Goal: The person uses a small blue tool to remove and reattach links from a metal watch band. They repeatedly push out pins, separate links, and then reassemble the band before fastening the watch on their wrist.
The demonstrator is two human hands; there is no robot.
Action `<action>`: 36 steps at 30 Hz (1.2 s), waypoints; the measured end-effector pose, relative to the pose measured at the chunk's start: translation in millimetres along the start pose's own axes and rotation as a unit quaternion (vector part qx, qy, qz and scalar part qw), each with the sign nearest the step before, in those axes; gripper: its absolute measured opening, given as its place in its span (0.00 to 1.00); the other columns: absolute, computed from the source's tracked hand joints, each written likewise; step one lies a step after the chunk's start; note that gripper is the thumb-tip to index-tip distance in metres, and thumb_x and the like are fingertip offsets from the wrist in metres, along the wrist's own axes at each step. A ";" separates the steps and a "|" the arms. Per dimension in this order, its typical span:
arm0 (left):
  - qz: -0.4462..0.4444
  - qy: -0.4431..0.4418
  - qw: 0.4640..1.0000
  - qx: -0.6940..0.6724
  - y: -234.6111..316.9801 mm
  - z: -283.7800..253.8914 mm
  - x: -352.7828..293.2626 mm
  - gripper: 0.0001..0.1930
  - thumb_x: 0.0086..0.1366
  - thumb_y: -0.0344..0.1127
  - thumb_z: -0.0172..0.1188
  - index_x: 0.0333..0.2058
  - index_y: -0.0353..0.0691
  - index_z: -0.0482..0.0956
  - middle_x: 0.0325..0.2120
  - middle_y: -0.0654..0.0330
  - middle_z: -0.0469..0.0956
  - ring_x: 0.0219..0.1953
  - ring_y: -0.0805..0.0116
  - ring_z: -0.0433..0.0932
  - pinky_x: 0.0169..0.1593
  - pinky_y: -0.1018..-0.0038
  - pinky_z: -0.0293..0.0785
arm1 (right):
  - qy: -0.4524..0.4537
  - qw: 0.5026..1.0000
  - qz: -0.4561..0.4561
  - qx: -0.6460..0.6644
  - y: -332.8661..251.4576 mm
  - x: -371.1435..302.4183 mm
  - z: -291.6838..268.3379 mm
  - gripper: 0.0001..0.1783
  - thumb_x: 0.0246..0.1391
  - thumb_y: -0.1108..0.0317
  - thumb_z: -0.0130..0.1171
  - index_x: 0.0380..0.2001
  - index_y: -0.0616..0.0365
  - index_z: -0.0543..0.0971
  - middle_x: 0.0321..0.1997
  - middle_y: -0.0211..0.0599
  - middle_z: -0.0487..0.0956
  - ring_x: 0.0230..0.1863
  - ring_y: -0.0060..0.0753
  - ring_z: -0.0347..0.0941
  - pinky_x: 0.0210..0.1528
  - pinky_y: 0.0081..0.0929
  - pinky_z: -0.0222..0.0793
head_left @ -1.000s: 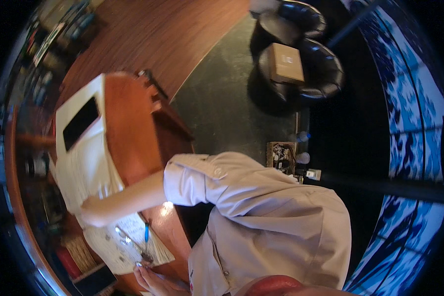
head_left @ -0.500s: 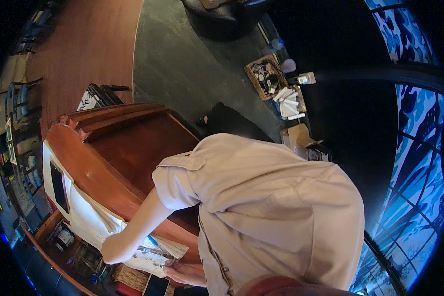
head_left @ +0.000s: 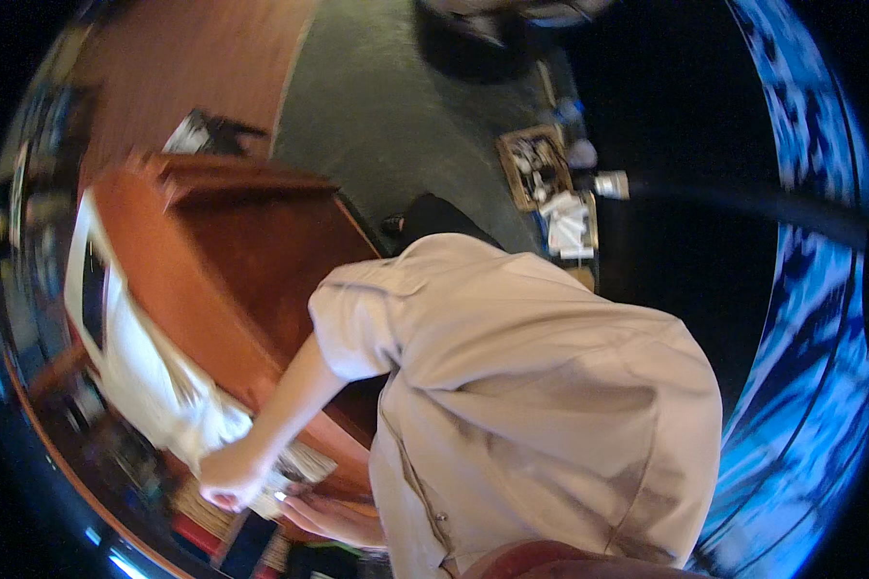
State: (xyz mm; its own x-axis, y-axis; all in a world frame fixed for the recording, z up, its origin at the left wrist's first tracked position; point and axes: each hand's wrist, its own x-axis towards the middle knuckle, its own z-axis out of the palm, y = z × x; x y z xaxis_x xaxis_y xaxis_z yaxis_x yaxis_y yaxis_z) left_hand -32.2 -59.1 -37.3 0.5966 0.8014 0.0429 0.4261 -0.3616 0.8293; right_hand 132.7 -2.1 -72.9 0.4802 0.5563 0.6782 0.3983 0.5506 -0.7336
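1. Right hand, lower left of the frame: curled at the open book; blur hides any grip.
2. Left hand, bottom left: fingers together; cannot tell what they hold.
3. Open book, left, on the tabletop.

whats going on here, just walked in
A person in a pale short-sleeved shirt is working at a reddish-brown wooden desk. Their right hand is curled over the pale pages spread along the desk. Their left hand is by the near end of the pages. Motion blur hides whether either hand holds anything. A dark phone lies toward the far end of the pages.
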 end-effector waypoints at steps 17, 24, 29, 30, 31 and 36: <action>0.075 0.001 0.996 -0.054 4.9 -3.6 18.6 0.04 0.58 0.28 0.56 0.33 0.37 0.74 0.24 0.56 0.74 0.29 0.64 0.74 0.32 0.74 0.68 | -0.558 0.743 0.346 0.131 -45.1 53.8 -52.6 0.09 0.51 0.67 0.59 0.33 0.62 0.77 0.30 0.28 0.76 0.33 0.17 0.71 0.37 0.17 0.68; 0.123 -0.003 0.991 -0.046 0.7 -3.5 20.4 0.06 0.54 0.24 0.59 0.32 0.36 0.74 0.25 0.56 0.72 0.28 0.62 0.71 0.31 0.73 0.66 | -0.534 0.659 0.495 0.187 -41.0 52.1 -64.3 0.11 0.52 0.67 0.59 0.34 0.64 0.77 0.32 0.30 0.78 0.34 0.17 0.72 0.37 0.17 0.69; 0.153 0.000 0.988 -0.024 -1.5 -2.9 22.4 0.07 0.52 0.24 0.59 0.31 0.36 0.74 0.23 0.57 0.72 0.27 0.60 0.71 0.30 0.70 0.65 | -0.529 0.654 0.511 0.181 -46.9 50.6 -64.4 0.09 0.50 0.67 0.60 0.31 0.61 0.75 0.31 0.29 0.76 0.32 0.17 0.71 0.35 0.16 0.68; 0.162 0.005 0.987 -0.014 -1.3 -3.1 22.7 0.07 0.52 0.24 0.60 0.31 0.36 0.74 0.23 0.57 0.72 0.26 0.60 0.71 0.30 0.70 0.65 | -0.531 0.654 0.508 0.181 -46.9 51.3 -64.2 0.09 0.50 0.68 0.60 0.31 0.62 0.76 0.31 0.29 0.76 0.33 0.17 0.71 0.36 0.16 0.68; 0.157 0.004 0.988 -0.008 0.1 -3.6 23.0 0.07 0.52 0.25 0.59 0.31 0.38 0.74 0.23 0.58 0.72 0.27 0.60 0.71 0.31 0.69 0.66 | -0.533 0.655 0.504 0.181 -47.1 51.5 -64.3 0.09 0.50 0.68 0.60 0.32 0.62 0.77 0.31 0.29 0.77 0.33 0.17 0.71 0.37 0.17 0.68; 0.154 -0.007 0.988 -0.010 0.6 -4.9 24.6 0.08 0.51 0.25 0.61 0.31 0.37 0.75 0.23 0.56 0.73 0.26 0.58 0.71 0.31 0.70 0.65 | -0.543 0.657 0.495 0.168 -48.0 52.5 -65.3 0.09 0.50 0.68 0.61 0.32 0.62 0.78 0.30 0.29 0.78 0.34 0.17 0.72 0.38 0.18 0.68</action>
State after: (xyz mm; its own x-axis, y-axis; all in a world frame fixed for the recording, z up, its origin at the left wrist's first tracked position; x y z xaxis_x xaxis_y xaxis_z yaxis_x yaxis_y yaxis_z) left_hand -20.6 -37.2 -33.0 0.7051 0.6479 0.2882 0.2096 -0.5787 0.7882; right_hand 189.8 -39.9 -4.8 -0.5397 0.7610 -0.3601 0.0271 -0.4118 -0.9109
